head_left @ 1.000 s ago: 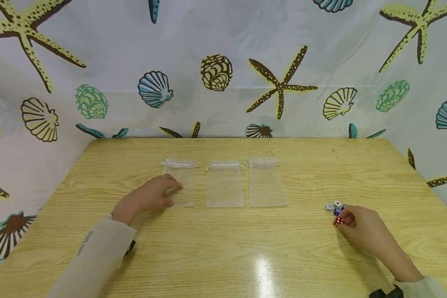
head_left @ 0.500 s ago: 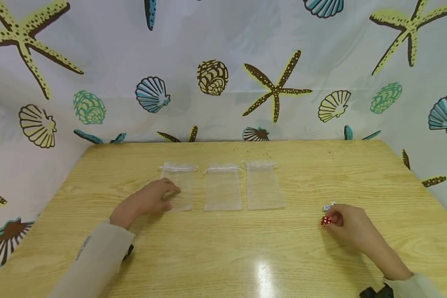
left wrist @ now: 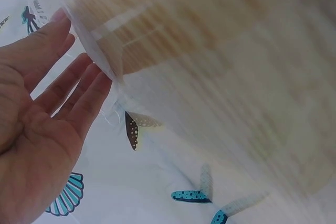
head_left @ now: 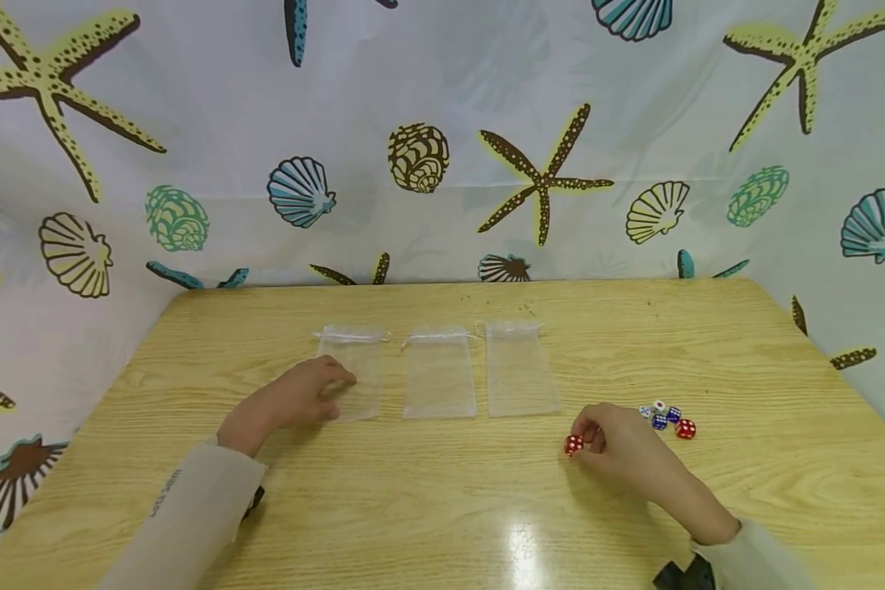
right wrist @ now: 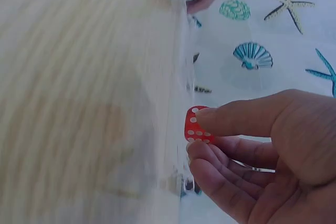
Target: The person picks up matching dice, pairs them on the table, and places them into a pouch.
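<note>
My right hand (head_left: pixel 623 451) pinches a red die (head_left: pixel 574 445) with white pips between thumb and fingers, just above the table right of the bags. The right wrist view shows that red die (right wrist: pixel 197 124) close up. My left hand (head_left: pixel 291 403) lies over the left edge of the leftmost sheer drawstring bag (head_left: pixel 361 385), its fingers relaxed and touching the bag or the table there. Beside it lie a middle bag (head_left: pixel 439 377) and a right bag (head_left: pixel 521 373), both flat with drawstrings at the far end.
Right of my right hand sits a loose group of dice: a second red die (head_left: pixel 685 428), two blue ones including a blue die (head_left: pixel 660 421), and small white ones such as a white die (head_left: pixel 660 406). A shell-patterned curtain (head_left: pixel 369 90) borders the wooden table (head_left: pixel 413 508).
The right hand has carried the red die left, away from the other dice, towards the bags. The left hand has stayed on the leftmost bag. The head view has shifted slightly.
</note>
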Available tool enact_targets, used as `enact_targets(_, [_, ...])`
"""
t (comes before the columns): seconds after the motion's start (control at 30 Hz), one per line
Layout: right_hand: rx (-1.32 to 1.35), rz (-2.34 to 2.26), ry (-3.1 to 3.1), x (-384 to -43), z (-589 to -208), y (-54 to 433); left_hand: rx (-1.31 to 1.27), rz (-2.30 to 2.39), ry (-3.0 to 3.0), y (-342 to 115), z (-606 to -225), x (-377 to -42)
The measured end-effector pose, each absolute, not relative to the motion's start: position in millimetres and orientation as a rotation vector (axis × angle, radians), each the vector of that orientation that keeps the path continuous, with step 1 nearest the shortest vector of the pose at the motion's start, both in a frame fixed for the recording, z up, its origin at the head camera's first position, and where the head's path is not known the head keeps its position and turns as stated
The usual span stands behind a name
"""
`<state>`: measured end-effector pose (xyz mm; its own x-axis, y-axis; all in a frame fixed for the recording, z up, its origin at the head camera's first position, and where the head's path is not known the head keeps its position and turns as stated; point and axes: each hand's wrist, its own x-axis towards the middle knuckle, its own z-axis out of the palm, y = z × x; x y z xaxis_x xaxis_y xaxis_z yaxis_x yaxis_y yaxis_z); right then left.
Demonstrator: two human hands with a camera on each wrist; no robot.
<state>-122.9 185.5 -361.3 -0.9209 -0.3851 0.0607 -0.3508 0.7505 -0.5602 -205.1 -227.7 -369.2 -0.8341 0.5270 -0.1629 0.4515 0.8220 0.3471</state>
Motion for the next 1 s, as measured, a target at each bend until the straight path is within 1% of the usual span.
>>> enact_targets(0.23, [-0.778,-0.978,2.772,-123,-365,153,0.786,0.471,2.767,-227,-370,-204])
enact_targets(0.4, [-0.842,-1.012,2.67,-119,-368,129,0.832,0.494,2.761,-225,-372,-203])
enact_targets(0.57, [-0.904,-1.007,2.606,-116,-370,111,0.824,0.497,2.761,-226,-370,-203])
enact_targets(0.73, [-0.923,-1.011,2.556,-113,-374,100,0.821,0.497,2.752,-226,-370,-203])
enact_targets(1.0, [-0.93,-1.007,2.538,-112,-376,97,0.803,0.483,2.756,-227,-371,-203])
